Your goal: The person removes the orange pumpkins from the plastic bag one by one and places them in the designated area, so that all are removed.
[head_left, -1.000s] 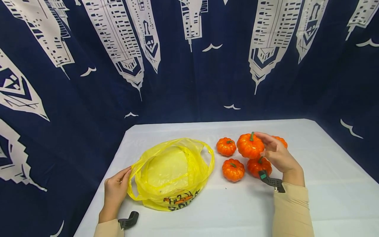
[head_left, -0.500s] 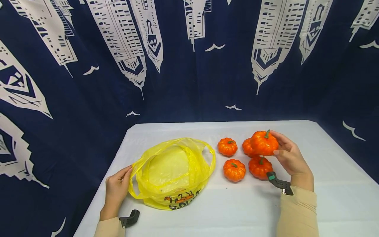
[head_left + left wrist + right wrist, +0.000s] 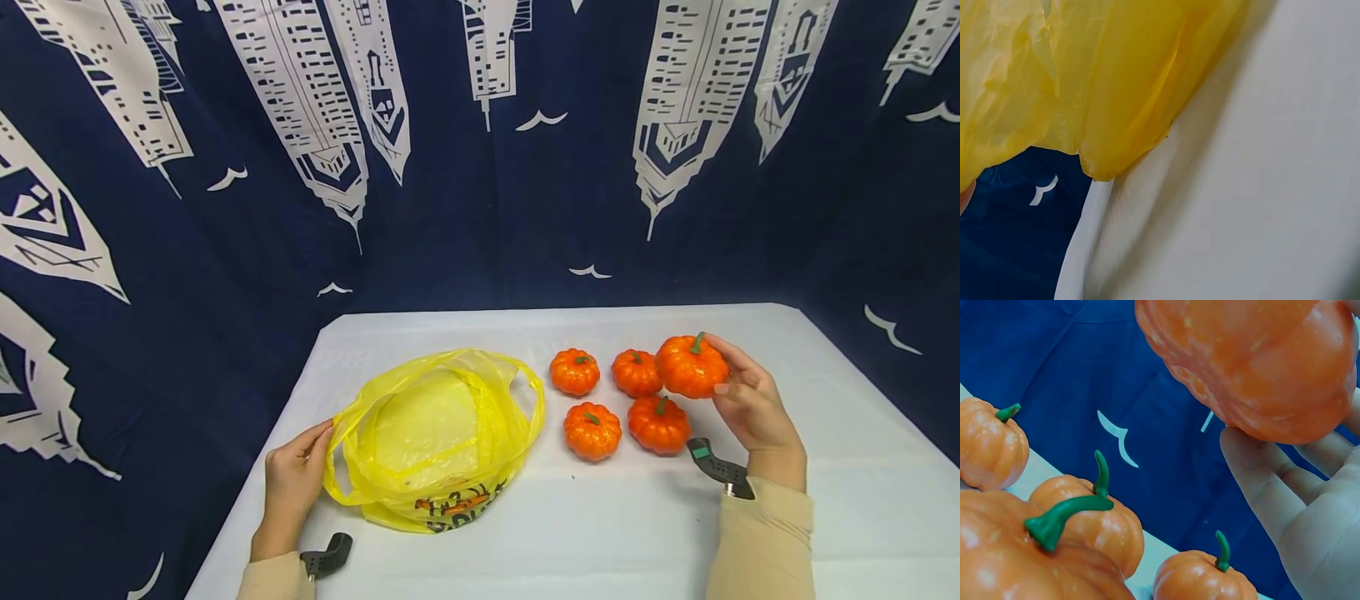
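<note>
My left hand pinches the left handle of a yellow plastic bag, whose mouth faces up and shows a pale yellow inside. Close up in the left wrist view, the hanging folds of the bag fill the upper left. My right hand grips an orange toy pumpkin with a green stem, fingers behind it and thumb in front. In the right wrist view this pumpkin is raised above the others. Several similar pumpkins stand on the table, between the bag and my right hand.
A white cloth covers the table. Behind it hangs a dark blue curtain with white building prints. A pumpkin stands just left of the held one, and another pumpkin in front of it.
My right hand has moved right with its pumpkin, uncovering one standing pumpkin at the back and covering another farther right. The left hand and bag stay in place.
</note>
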The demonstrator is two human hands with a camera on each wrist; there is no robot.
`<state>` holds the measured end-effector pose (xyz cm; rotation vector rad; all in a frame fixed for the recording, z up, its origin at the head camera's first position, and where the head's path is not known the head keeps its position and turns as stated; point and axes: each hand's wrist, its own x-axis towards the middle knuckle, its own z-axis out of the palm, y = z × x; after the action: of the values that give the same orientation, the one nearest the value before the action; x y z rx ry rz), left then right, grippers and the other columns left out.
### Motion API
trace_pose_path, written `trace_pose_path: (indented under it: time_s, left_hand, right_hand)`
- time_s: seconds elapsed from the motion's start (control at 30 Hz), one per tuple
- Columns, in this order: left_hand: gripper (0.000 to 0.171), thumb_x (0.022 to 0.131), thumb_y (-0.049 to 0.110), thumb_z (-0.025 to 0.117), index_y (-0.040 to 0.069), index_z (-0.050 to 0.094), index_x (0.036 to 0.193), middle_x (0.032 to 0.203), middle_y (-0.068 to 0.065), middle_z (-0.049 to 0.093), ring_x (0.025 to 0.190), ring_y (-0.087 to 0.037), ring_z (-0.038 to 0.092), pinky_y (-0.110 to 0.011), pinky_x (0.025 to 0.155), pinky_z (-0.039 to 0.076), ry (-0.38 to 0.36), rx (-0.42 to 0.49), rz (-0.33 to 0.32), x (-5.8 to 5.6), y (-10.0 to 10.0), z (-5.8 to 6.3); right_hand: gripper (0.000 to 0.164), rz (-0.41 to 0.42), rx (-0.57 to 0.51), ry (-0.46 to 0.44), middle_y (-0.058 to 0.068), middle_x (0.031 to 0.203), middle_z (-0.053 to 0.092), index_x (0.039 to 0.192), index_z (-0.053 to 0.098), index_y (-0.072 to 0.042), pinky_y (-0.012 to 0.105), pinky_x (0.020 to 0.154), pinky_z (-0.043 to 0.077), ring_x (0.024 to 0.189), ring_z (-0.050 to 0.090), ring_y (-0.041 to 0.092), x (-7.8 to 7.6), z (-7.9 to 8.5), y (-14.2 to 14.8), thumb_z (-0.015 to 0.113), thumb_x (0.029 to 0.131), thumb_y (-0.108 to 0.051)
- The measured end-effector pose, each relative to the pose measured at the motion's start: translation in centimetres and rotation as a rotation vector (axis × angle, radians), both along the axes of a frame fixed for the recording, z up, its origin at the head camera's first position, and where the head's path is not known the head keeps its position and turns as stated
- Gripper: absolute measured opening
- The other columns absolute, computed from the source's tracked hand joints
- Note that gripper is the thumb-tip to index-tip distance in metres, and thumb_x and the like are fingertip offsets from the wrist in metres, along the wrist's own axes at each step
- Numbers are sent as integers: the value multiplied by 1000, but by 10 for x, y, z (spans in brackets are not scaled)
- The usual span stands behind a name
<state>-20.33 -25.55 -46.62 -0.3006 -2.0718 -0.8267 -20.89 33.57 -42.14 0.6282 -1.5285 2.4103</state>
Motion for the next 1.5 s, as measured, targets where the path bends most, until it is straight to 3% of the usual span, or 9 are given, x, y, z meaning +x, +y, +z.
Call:
trace_pose_path:
  time_s: [0.17, 0.37, 0.6, 0.97, 1.17, 1.37, 1.5]
  left_hand:
    - [20, 75, -12, 79, -4, 78, 93, 86, -18, 77, 82, -3, 69, 3, 77, 43, -3, 4, 2, 1, 0, 0]
    - [19, 75, -12, 79, -4, 78, 92, 85, -17, 77, 82, -11, 71, 4, 78, 41, 4, -11, 14, 2, 0, 2]
    - [19, 76, -12, 79, -3, 79, 93, 86, -17, 77, 86, 2, 67, 3, 79, 42, 2, 7, 3, 2, 0, 3]
    - [20, 75, -13, 79, -4, 78, 93, 86, -18, 77, 86, 6, 64, 4, 78, 41, -6, 13, 12, 3, -2, 0]
    - [19, 77, -12, 78, -4, 78, 94, 87, -18, 77, 87, 2, 65, 3, 78, 42, -22, 28, 2, 2, -1, 0]
    - [19, 79, -11, 77, -4, 78, 96, 88, -18, 77, 91, 18, 56, 4, 78, 42, -45, 62, -1, 0, -1, 1]
    - [18, 79, -11, 77, -3, 78, 96, 87, -18, 77, 90, 19, 55, 3, 77, 42, -52, 61, -2, 0, -1, 0]
  right_hand:
    - [65, 8, -70, -4, 3, 139, 59, 140, 55, -1, 19, 102, 49, 121, 57, 12, 3, -5, 6, 26, 86, 21]
    - [62, 1, -121, -40, 2, 142, 57, 140, 56, -2, 18, 103, 49, 123, 56, 11, 8, -12, 14, 28, 88, 19]
    - [66, 50, -160, 0, 5, 144, 57, 142, 52, 2, 20, 105, 48, 127, 56, 13, 12, -18, 26, 20, 87, 21]
    - [71, 87, -210, 17, 9, 141, 58, 141, 51, 5, 22, 105, 49, 126, 58, 16, 16, -27, 38, 13, 84, 23]
    - [73, 96, -190, 10, 9, 139, 60, 140, 52, 4, 22, 102, 50, 124, 59, 16, 17, -32, 43, 12, 82, 25]
    - [75, 78, -128, -6, 4, 138, 60, 140, 53, 1, 18, 98, 51, 119, 58, 12, 16, -36, 49, 13, 82, 25]
    - [76, 94, -133, -24, 3, 138, 60, 140, 53, 0, 17, 96, 51, 117, 58, 12, 19, -43, 54, 12, 81, 25]
